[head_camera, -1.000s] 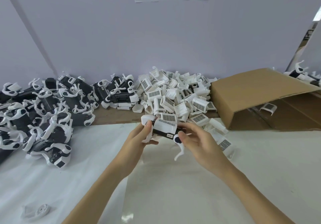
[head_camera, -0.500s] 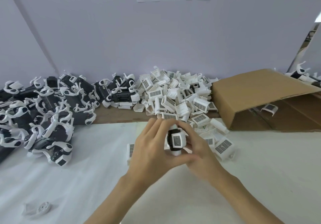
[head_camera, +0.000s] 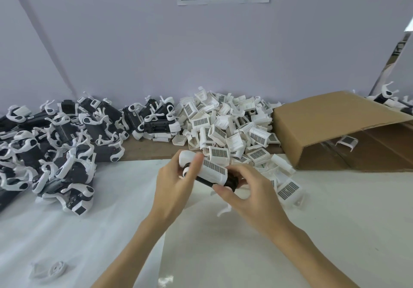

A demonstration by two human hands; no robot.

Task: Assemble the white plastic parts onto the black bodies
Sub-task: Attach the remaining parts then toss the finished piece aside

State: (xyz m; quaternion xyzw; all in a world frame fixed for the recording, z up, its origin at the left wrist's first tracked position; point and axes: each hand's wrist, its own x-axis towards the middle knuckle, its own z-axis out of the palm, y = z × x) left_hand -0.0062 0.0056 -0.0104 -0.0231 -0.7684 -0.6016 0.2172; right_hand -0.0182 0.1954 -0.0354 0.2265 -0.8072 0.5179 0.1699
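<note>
A: Where's the black oblong body [head_camera: 231, 181]?
B: Held above the white-covered bench [head_camera: 111, 220], just in front of the heap of loose white grilled plastic covers [head_camera: 225, 126]. One white grilled cover [head_camera: 213, 169] sits over it.
A: The hands?
B: The left hand [head_camera: 176, 182] grips one end and the right hand [head_camera: 245, 189] pinches the other, probably steadying it for seating. Whether it's latched, fingers hide.

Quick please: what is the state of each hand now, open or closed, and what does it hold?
Left hand: closed, grip on the black body with its white part.
Right hand: closed, grip on the same body.
</note>
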